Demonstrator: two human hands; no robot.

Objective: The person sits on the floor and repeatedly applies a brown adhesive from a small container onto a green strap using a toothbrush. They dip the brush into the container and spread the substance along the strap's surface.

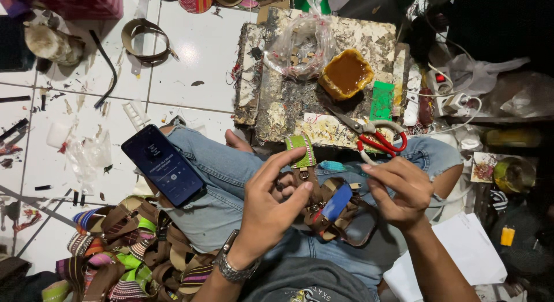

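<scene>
My left hand [271, 201] pinches a brown leather strap with a green woven end [301, 153] and a metal ring, held over my lap. Beneath it lies a bundle of more straps, one with a blue band [336, 202]. My right hand [398, 189] has its fingertips pinched together just right of the straps, apparently on a thin thread or needle too fine to make out. Red-handled scissors [378, 139] lie just beyond my right hand on the worn work board [271, 105].
A phone [163, 164] with a lit screen rests on my left knee. A pile of woven straps [133, 250] lies at lower left. On the board sit a yellow tub of brown glue [346, 74], a plastic bag [300, 45] and a green card [382, 100]. White paper [467, 250] lies at right.
</scene>
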